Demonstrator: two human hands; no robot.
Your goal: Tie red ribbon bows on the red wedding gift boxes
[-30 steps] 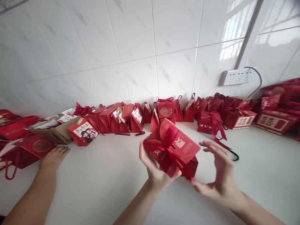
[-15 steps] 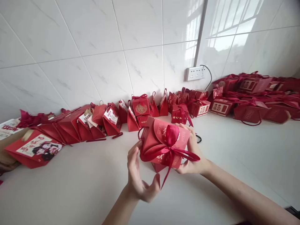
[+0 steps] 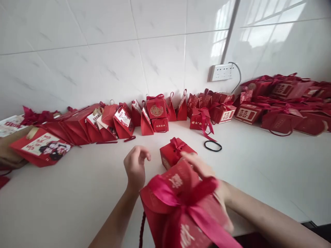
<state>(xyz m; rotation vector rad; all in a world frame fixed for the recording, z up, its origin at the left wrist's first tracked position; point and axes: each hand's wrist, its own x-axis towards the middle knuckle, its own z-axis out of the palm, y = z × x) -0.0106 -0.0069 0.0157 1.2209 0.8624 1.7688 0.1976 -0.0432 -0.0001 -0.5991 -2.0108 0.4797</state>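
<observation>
A large red gift box (image 3: 178, 182) with a pink-red ribbon bow is tilted close to the camera. My right hand (image 3: 204, 168) grips its far right side, with some fingers hidden behind it. My left hand (image 3: 136, 167) is raised to the left of the box, its fingers loosely curled and apart, with nothing in them. Just beyond the large box, a smaller red box (image 3: 168, 153) with a bow stands on the white counter (image 3: 103, 193), partly covered by the large box and my right hand.
Many red gift boxes (image 3: 155, 110) line the tiled wall. A bigger heap of boxes (image 3: 281, 119) lies at the right. A black hair tie (image 3: 213, 146) rests on the counter. A power strip (image 3: 222, 72) is on the wall. At the left lies a bag-shaped box (image 3: 42, 148) with a printed couple.
The large box has come nearer to the camera in my right hand, uncovering the smaller box behind it. My left hand has let go and moved left and up.
</observation>
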